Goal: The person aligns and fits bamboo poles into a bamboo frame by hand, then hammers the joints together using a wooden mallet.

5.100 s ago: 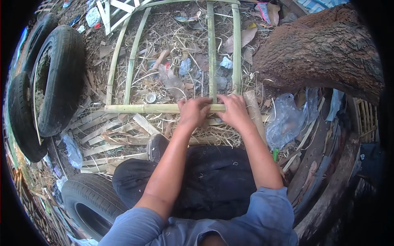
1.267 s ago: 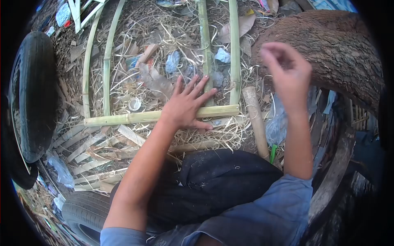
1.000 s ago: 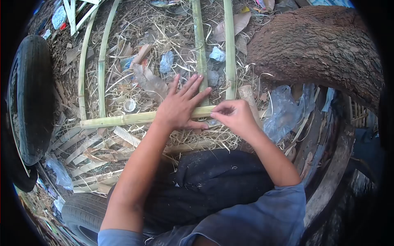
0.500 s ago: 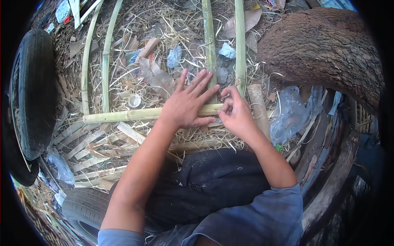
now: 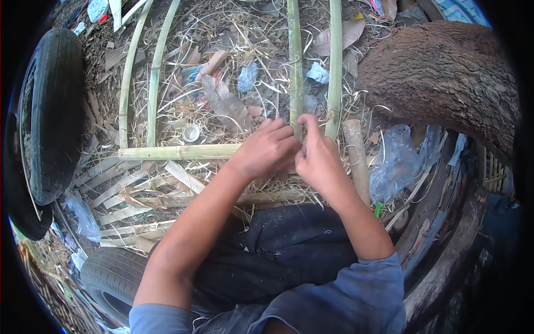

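Observation:
A pale green bamboo crosspiece point(image 5: 183, 152) lies sideways in front of me. Two bamboo strips point(image 5: 153, 106) run away from its left part; two more, a mottled one point(image 5: 296, 67) and a smooth one point(image 5: 335, 67), stand beyond its right part. My left hand point(image 5: 267, 149) is closed over the crosspiece's right portion, fingers curled and tips hidden. Close against it, my right hand point(image 5: 320, 161) has its index finger raised and bent beside the mottled strip, the other fingers curled in. Whatever lies between the fingertips of both hands is hidden.
A thick tree trunk point(image 5: 439, 78) rises at the right, with a crumpled plastic bag point(image 5: 397, 161) below it. A short round stick point(image 5: 356, 158) lies right of my hands. Tyres point(image 5: 55, 117) stand at the left. Shavings, dry leaves point(image 5: 222, 103) and a small round cap point(image 5: 191, 133) litter the ground.
My left hand, flat with fingers spread before, has curled closed and moved right against my right hand. My right index finger has straightened upward. The whole view has shifted slightly.

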### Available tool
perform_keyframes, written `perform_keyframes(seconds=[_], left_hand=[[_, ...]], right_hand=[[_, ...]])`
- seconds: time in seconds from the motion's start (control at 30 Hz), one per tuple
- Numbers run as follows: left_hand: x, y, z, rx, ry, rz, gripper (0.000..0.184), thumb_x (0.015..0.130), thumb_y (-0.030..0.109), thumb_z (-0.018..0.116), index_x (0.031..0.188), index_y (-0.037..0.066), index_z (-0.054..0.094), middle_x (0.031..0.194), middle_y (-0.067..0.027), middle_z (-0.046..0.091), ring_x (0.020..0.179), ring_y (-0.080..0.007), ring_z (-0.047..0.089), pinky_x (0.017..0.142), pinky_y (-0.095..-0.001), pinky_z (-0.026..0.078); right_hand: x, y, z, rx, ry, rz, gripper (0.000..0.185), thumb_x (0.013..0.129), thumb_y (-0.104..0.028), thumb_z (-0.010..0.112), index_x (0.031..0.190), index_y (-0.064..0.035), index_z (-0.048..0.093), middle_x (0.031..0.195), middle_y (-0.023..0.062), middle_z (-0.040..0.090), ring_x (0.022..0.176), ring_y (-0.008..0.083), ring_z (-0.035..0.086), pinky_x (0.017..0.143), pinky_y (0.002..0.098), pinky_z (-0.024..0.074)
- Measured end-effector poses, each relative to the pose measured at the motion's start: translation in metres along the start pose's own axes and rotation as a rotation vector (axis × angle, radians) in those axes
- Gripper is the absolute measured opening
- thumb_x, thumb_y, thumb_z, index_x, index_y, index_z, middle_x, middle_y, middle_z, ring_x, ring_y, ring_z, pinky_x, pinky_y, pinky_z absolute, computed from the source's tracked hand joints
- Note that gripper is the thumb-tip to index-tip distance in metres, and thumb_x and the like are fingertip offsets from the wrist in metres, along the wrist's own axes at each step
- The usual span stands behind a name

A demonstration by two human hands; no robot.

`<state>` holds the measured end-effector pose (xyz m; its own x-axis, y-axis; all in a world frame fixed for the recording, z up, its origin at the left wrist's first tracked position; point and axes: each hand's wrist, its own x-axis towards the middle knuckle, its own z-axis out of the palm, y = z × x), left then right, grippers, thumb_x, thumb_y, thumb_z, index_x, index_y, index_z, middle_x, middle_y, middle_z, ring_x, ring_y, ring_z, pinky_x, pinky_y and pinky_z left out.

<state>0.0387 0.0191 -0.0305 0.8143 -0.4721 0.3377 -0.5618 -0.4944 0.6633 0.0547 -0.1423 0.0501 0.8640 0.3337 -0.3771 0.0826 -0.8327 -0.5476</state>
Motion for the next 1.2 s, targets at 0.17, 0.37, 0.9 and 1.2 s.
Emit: perform_keyframes(seconds=[0.17, 0.37, 0.9, 1.2], left_hand=[[0.001, -0.002, 0.007, -0.049, -0.007, -0.012, 0.023, 0.066, 0.011, 0.076, 0.084, 0.005, 0.063, 0.082, -0.0065, 0.056, 0.086, -0.0285, 0.054, 0.081, -0.0400, 0.047], [0.003, -0.003, 0.008, -0.123, -0.025, -0.074, 0.022, 0.066, 0.011, 0.078, 0.085, 0.007, 0.066, 0.083, -0.0060, 0.062, 0.084, -0.0282, 0.058, 0.080, -0.0400, 0.048], [0.002, -0.001, 0.009, -0.052, -0.043, -0.129, 0.016, 0.077, 0.018, 0.075, 0.089, 0.009, 0.068, 0.088, -0.0050, 0.065, 0.091, -0.0249, 0.061, 0.081, -0.0388, 0.045], [-0.002, -0.002, 0.009, -0.047, -0.007, -0.126, 0.016, 0.077, 0.025, 0.075, 0.082, 0.012, 0.066, 0.084, -0.0022, 0.065, 0.091, -0.0225, 0.060, 0.081, -0.0384, 0.042]], right_hand=[[0.000, -0.004, -0.001, -0.074, 0.012, -0.035, 0.060, 0.079, 0.005, 0.062, 0.133, -0.0017, 0.037, 0.076, 0.0265, 0.067, 0.077, 0.0464, 0.068, 0.073, 0.0545, 0.0529], [0.000, 0.012, -0.014, 0.030, -0.013, 0.010, 0.056, 0.081, 0.000, 0.070, 0.129, -0.0019, 0.041, 0.084, 0.0247, 0.069, 0.081, 0.0430, 0.069, 0.075, 0.0504, 0.0545], [-0.017, 0.042, 0.012, 0.042, 0.043, -0.032, 0.053, 0.074, -0.007, 0.077, 0.124, 0.0001, 0.061, 0.122, 0.0208, 0.060, 0.114, 0.0414, 0.060, 0.098, 0.0454, 0.0498], [-0.012, 0.040, 0.024, -0.081, 0.148, -0.070, 0.041, 0.070, -0.003, 0.075, 0.110, 0.0011, 0.065, 0.105, 0.0180, 0.063, 0.102, 0.0394, 0.062, 0.089, 0.0434, 0.0497]])
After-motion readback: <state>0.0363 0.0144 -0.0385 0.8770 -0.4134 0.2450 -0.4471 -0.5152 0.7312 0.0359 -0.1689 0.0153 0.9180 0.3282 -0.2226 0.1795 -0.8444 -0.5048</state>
